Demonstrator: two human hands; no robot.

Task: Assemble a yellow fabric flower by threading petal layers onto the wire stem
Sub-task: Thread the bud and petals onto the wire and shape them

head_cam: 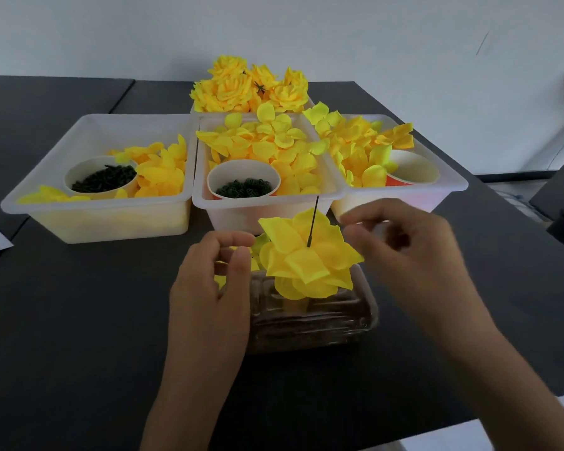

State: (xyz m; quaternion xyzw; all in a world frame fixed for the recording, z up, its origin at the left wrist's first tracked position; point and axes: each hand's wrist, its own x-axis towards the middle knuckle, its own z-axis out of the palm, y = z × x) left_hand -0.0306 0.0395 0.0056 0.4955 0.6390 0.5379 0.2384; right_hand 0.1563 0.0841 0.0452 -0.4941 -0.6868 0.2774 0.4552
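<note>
Dark counter (79, 320) fills the view below a pale wall, and a person's two hands work at its near edge. Between them a thin black wire stem (312, 222) stands upright from a clear plastic box (310, 320). Several yellow petal layers (306, 262) sit threaded on the stem, spread like an open bloom, with bare wire rising above them.

The left hand (209, 288) has its fingers curled, thumb and forefinger close together just beside the petals' left edge; a scrap of yellow shows by its fingers, but I cannot tell if it is gripped. The right hand (401, 252) is blurred, fingers loosely curled near the petals' right edge; whether it holds anything is unclear.

Behind stand three white tubs. The left tub (88, 219) and middle tub (261, 209) hold loose petals and a cup of small dark green parts each. The right tub (450, 187) holds petals and a cup that looks empty. Farther back lies a heap of finished flowers (248, 86).

By my judgement the flower is partly built: a few layers are on, more layers and probably a green part remain to go on.
</note>
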